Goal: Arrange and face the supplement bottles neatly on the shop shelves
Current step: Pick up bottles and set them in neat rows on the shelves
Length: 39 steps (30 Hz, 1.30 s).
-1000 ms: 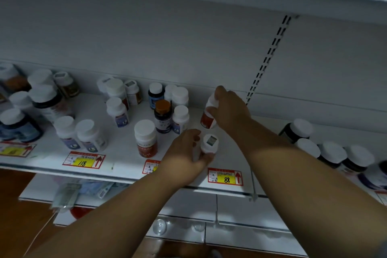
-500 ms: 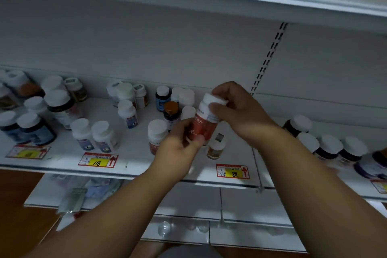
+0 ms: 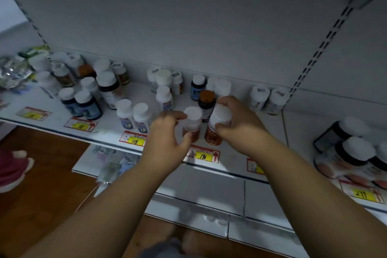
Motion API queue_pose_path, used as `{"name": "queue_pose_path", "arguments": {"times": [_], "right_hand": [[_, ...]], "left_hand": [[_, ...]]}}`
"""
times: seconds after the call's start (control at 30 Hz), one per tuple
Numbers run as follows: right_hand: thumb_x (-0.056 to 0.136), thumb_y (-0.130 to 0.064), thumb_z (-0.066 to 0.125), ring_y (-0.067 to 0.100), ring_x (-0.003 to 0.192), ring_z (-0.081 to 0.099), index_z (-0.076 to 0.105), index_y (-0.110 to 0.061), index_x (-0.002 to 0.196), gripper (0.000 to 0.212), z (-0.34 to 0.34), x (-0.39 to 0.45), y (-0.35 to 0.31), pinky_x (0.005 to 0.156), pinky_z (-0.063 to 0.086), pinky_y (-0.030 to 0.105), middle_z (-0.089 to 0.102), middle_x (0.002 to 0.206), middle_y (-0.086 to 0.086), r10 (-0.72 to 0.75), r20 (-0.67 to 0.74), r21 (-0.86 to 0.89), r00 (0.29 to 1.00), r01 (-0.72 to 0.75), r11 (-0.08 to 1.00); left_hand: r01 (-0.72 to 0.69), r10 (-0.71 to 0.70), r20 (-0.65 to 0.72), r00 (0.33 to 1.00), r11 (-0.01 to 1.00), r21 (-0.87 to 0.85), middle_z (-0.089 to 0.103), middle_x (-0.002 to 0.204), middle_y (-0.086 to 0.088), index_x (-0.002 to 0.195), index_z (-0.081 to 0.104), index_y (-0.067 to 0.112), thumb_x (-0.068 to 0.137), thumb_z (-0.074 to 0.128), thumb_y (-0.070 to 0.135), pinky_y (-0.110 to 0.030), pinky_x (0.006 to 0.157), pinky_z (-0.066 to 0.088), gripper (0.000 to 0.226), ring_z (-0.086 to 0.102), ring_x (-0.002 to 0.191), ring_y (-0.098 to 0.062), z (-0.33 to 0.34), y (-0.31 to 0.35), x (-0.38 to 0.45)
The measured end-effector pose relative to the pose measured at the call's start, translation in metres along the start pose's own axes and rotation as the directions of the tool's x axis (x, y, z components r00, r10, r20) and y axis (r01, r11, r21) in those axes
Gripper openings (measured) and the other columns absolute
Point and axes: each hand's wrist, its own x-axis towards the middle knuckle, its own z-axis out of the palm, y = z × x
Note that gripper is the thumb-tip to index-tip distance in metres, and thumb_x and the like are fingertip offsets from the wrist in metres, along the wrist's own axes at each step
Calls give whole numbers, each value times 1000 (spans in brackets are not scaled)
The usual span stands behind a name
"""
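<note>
Two white-capped bottles with red-orange labels stand side by side at the front of the white shelf (image 3: 230,161), above the price tag marked 198 (image 3: 204,155). My left hand (image 3: 167,142) grips the left red bottle (image 3: 191,124) from its left side. My right hand (image 3: 240,123) is closed over the cap and side of the right red bottle (image 3: 215,130). Just behind them stands a dark bottle with an orange cap (image 3: 207,103).
Several more white-capped bottles crowd the shelf left and behind, with a pair (image 3: 268,98) near the slotted upright (image 3: 320,48). Larger dark jars (image 3: 354,146) sit on the right section. Packets (image 3: 14,69) lie far left. A lower shelf (image 3: 209,195) juts out below.
The right red bottle, held up in both hands before, now stands on the shelf front. My left hand has moved onto the neighbouring red bottle. The view has shifted left.
</note>
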Motion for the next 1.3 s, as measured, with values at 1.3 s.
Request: {"name": "queue_pose_path", "arguments": {"times": [1.3], "right_hand": [[96,-12,47,26,138,34,42,-11,142,47,-56,73,86,110,26,28,29,153,10,163,-135,-369,977,-202,907]], "left_hand": [[-373,396,357,846,918,-136,48,124,6,135,42,26,89,60,37,-24,84,30,51,44,110,-13,24,29,101]]}}
